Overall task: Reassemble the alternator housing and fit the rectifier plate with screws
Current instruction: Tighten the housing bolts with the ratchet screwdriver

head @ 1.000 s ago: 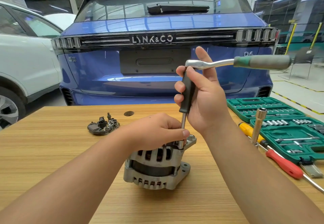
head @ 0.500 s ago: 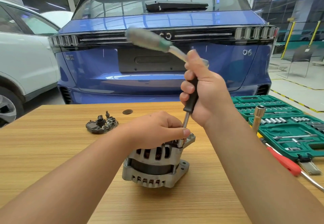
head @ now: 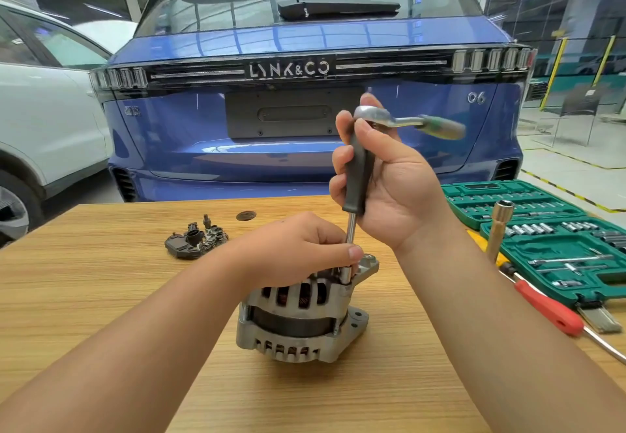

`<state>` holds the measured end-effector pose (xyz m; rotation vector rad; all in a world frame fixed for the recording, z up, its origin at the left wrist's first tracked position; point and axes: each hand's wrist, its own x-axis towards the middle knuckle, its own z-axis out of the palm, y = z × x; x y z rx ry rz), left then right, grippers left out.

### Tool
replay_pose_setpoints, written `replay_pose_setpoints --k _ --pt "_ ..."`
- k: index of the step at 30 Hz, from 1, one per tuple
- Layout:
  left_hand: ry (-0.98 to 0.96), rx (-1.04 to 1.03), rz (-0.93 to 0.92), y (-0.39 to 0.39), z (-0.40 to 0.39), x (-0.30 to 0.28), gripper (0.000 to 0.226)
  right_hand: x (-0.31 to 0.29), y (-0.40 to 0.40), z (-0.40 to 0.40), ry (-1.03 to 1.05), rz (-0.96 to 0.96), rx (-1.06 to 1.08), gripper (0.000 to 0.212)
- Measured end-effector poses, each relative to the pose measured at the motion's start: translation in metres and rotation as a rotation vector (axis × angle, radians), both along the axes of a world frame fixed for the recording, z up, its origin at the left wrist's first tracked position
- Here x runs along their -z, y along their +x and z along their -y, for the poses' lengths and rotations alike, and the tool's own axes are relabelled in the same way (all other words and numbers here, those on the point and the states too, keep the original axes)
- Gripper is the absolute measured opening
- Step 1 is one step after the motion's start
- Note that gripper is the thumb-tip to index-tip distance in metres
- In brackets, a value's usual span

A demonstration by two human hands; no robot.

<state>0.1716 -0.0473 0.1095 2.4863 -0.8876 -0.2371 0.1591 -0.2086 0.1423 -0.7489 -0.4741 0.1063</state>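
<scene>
The silver alternator (head: 298, 317) stands on the wooden table (head: 101, 297), its slotted housing facing me. My left hand (head: 298, 249) rests on top of it and pinches the lower steel shaft of a black-handled socket driver (head: 355, 175). My right hand (head: 386, 175) grips that black handle upright. A ratchet wrench (head: 416, 123) with a green grip sits on the driver's top and points right, blurred. The dark rectifier plate (head: 195, 240) lies on the table to the back left, apart from the alternator.
An open green socket set case (head: 548, 229) lies at the right, with a brass-coloured tube socket (head: 500, 226) standing in front of it and a red-handled screwdriver (head: 548, 307) nearby. A small dark disc (head: 246, 216) lies near the table's far edge. A blue car (head: 305, 94) stands beyond.
The ratchet handle has swung round from pointing right, to left, and now right again. Both hands keep their hold on the driver, and the alternator has not moved.
</scene>
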Motion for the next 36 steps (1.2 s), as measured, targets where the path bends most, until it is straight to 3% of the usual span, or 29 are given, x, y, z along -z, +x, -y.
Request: replay_pose_setpoints --k 4,7,10,15,22,25,28,33,36 --pt "0.006 -0.001 0.004 0.001 0.004 0.0 0.038 0.002 0.0 -0.004 -0.113 0.186 0.247 0.04" --pt "-0.005 0.008 -0.009 -0.001 0.005 -0.001 0.037 0.004 0.0 -0.002 -0.067 0.233 0.168 0.041" --pt "-0.012 0.003 -0.014 -0.003 0.004 -0.002 0.039 0.004 0.001 0.003 0.021 0.208 -0.009 0.039" --pt "-0.033 -0.004 -0.021 -0.004 0.005 -0.003 0.042 0.004 0.002 0.004 0.001 0.163 -0.017 0.048" --pt "0.022 0.012 -0.025 -0.006 0.009 -0.005 0.037 -0.006 -0.002 0.007 -0.197 -0.081 0.322 0.022" --pt "0.043 0.002 0.0 -0.005 0.007 -0.004 0.035 -0.006 -0.004 0.009 -0.144 -0.088 0.119 0.028" --pt "0.047 -0.013 0.01 -0.003 0.003 -0.002 0.042 -0.004 -0.004 0.006 0.002 -0.031 -0.005 0.028" --pt "0.026 -0.008 -0.022 -0.005 0.004 -0.005 0.037 0.0 -0.008 -0.005 -0.123 0.188 0.3 0.037" --pt "0.032 -0.003 -0.015 -0.006 0.005 -0.006 0.036 0.002 -0.009 -0.003 -0.075 0.259 0.249 0.039"
